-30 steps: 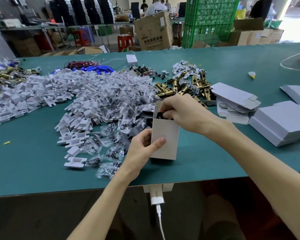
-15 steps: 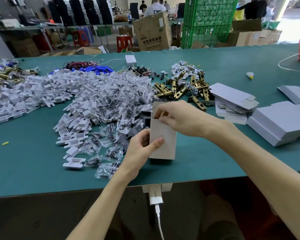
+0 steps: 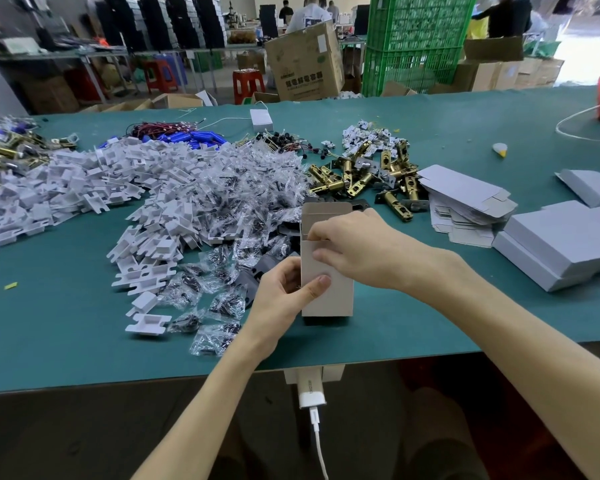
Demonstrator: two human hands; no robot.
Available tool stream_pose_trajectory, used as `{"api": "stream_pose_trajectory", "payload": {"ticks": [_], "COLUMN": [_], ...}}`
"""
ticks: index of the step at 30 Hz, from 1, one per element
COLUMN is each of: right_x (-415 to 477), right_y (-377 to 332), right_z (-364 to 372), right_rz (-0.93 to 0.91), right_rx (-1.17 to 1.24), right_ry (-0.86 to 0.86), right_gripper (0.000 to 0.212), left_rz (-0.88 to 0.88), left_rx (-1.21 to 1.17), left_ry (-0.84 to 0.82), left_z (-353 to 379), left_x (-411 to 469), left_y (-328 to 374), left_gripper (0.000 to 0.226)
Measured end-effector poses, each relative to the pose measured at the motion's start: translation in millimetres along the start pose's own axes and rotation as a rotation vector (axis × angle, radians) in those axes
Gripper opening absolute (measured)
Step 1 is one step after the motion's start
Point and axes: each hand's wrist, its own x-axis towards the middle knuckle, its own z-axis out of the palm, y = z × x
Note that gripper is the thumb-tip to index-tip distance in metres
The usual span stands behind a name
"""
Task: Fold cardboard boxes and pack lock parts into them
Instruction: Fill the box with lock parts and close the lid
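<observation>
A small grey cardboard box (image 3: 329,296) stands upright on the green table near the front edge, its top flap raised behind. My left hand (image 3: 284,292) grips its lower left side, thumb across the front. My right hand (image 3: 354,251) rests over the open top with its fingers on the top edge and a side flap; what they pinch is hidden. Brass latch parts (image 3: 364,174) lie behind the box. Clear bags of dark screws (image 3: 222,209) and white plastic inserts (image 3: 129,181) spread to the left.
Flat box blanks (image 3: 465,199) and closed grey boxes (image 3: 561,244) lie at the right. Blue cells and red wires (image 3: 174,133) sit at the back. A white charger (image 3: 310,393) hangs below the table edge. Green crates (image 3: 416,39) and cartons stand beyond the table.
My right hand pushed a dark part down into the box, and it is out of sight now. The fingers now rest on the top edge and flap. The left hand kept its hold.
</observation>
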Motion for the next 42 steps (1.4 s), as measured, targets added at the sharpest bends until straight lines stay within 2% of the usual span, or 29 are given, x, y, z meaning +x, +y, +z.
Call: {"api": "stream_pose_trajectory", "payload": {"ticks": [7,19,26,32,34,37,40,42], "right_x": [-2.6,-8.5,-5.6,22.1,39.4,70.6,99.7,115.8], "right_y": [1.5,-10.3,-21.1,-35.8,-39.2,-43.8,-53.5,-62.2], "right_z": [4.5,-4.8,-17.4,-17.4,-14.7,-12.7,-8.5,-1.6], "right_rz": [-0.028,0.051,0.076,-0.019,-0.035,0.037,0.092,0.100], "right_rx": [-0.012,-0.001,-0.088,-0.067,-0.078,-0.168,-0.259,-0.265], "right_ry": [0.046,0.072,0.318,0.417,0.396,0.314,0.195,0.107], "right_gripper": [0.019,0.019,0.018,0.013,0.014,0.007,0.033,0.031], "left_rz": [-0.007,-0.027,-0.033,-0.060,-0.067,-0.068,-0.074,-0.058], "left_rx": [0.001,-0.002,0.004,0.008,0.018,0.023,0.041,0.069], "left_ry": [0.005,0.025,0.041,0.041,0.046,0.053,0.051,0.054], "left_z": [-0.2,1.1,2.3,2.2,2.5,2.0,0.7,0.4], "left_x": [0.2,0.0,-0.5,-0.7,-0.6,0.3,1.0,0.6], "left_y": [0.2,1.3,1.9,1.9,1.9,1.1,-0.2,-0.2], "left_gripper": [0.029,0.038,0.041,0.046,0.048,0.047,0.042,0.039]}}
